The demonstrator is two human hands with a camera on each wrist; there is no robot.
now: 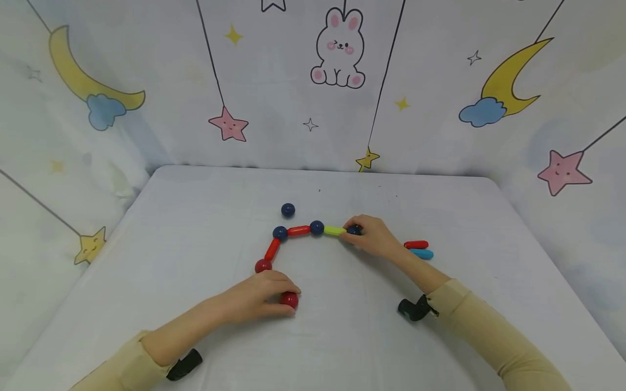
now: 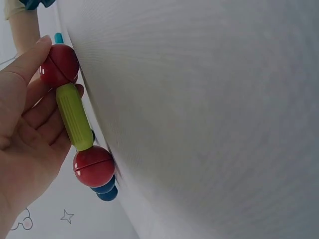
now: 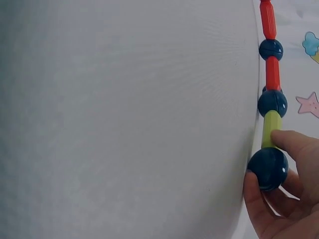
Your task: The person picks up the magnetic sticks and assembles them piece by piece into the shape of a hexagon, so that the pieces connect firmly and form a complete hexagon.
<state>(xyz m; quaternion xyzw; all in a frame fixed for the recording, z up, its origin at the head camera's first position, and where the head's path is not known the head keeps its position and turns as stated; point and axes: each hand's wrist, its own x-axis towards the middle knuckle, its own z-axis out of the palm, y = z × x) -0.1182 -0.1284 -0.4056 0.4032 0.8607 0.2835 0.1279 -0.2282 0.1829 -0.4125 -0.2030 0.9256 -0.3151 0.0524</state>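
A bent chain of balls and rods lies across the white table. My left hand (image 1: 256, 297) pinches the red ball (image 2: 59, 64) at the near end between thumb and fingers. From it a yellow-green rod (image 2: 75, 117), hidden by the hand in the head view, runs to a second red ball (image 1: 263, 265). Beyond come a red rod (image 1: 271, 250), a dark blue ball (image 1: 280, 233), another red rod (image 1: 299, 231) and a blue ball (image 1: 317, 227). At the other end, my right hand (image 1: 373, 237) grips the end blue ball (image 3: 269, 169), its thumb against the yellow-green rod (image 3: 271, 128).
A loose blue ball (image 1: 288, 210) sits behind the chain. To the right of the right hand, a red rod (image 1: 416, 244) and a light blue rod (image 1: 421, 253) lie side by side. Behind the table hangs a printed cloth (image 1: 293, 65) with moons, stars and a bunny.
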